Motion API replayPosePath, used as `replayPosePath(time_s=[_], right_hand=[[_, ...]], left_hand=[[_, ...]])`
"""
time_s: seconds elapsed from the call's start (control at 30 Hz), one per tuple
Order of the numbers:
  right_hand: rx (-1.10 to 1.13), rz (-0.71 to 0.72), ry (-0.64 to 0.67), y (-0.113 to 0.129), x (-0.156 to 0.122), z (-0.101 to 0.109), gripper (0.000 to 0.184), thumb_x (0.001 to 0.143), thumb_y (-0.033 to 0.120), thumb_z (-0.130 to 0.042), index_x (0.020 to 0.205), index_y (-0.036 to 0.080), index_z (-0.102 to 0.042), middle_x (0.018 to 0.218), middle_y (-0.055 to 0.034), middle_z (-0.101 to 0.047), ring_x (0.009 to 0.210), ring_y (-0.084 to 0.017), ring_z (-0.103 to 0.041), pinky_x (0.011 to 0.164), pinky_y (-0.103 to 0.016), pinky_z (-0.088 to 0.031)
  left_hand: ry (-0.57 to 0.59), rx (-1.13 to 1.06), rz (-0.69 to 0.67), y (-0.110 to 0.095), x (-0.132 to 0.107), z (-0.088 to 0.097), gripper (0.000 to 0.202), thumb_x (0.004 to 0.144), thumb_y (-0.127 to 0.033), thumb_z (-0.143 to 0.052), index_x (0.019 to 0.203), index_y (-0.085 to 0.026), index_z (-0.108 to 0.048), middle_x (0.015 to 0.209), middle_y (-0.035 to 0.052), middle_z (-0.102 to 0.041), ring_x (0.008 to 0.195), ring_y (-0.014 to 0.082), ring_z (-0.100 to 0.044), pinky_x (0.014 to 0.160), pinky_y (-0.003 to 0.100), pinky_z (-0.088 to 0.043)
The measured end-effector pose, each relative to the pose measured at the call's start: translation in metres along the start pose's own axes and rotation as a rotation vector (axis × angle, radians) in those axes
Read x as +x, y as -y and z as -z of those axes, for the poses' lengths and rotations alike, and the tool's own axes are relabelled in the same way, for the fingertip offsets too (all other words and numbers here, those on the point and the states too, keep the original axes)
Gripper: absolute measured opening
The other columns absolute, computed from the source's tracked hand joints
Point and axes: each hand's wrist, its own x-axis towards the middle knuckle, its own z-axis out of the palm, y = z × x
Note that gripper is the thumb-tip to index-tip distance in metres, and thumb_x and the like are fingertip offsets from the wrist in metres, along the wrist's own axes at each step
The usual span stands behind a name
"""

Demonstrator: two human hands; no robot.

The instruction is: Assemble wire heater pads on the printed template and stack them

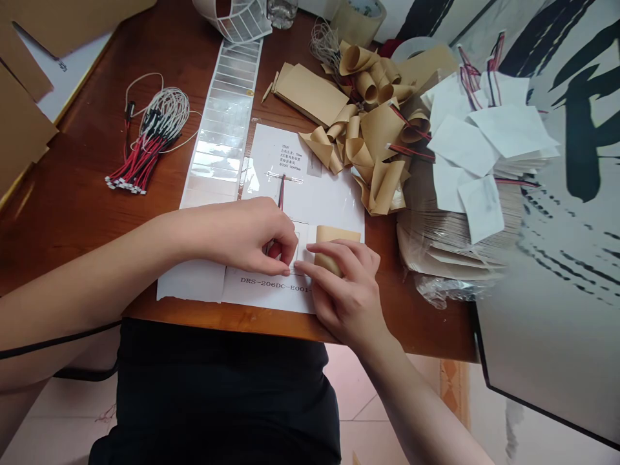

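Observation:
My left hand [259, 236] is over a white printed sheet [334, 194], its thumb and index finger pressed together; what lies between them is hidden. A red-and-black wire [281, 192], taped to the sheet near its top end, runs down under this hand. Close by on the right, my right hand [346, 284] is bent around a curled piece of brown paper [332, 263], and its index fingertip reaches toward the left fingertips. Under both hands shows part of a small outlined rectangle on the sheet. Large print, "DRS-206DC-E001-", runs along the sheet's lower edge.
A strip of labels [227, 97] runs from a roll [237, 16] at the back. Left of it lies a wire bundle [155, 135]. Curled brown papers [361, 139] and a flat brown stack [312, 90] sit behind. A tall stack of white packets [465, 219] stands right.

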Motion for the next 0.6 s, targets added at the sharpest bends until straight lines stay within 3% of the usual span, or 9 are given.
replayPosePath(time_s=[0.6], right_hand=[[0.035, 0.019, -0.019, -0.0010, -0.0020, 0.0004, 0.025, 0.089, 0.005, -0.061, 0.100, 0.023, -0.075, 0.115, -0.0094, -0.074, 0.108, -0.029, -0.060, 0.092, -0.049, -0.043]], left_hand=[[-0.037, 0.079, 0.057, 0.0039, 0.0034, -0.0032, 0.011, 0.086, -0.017, -0.068, 0.082, -0.020, -0.078, 0.074, -0.0012, -0.072, 0.068, 0.0119, -0.062, 0.066, 0.024, -0.042]])
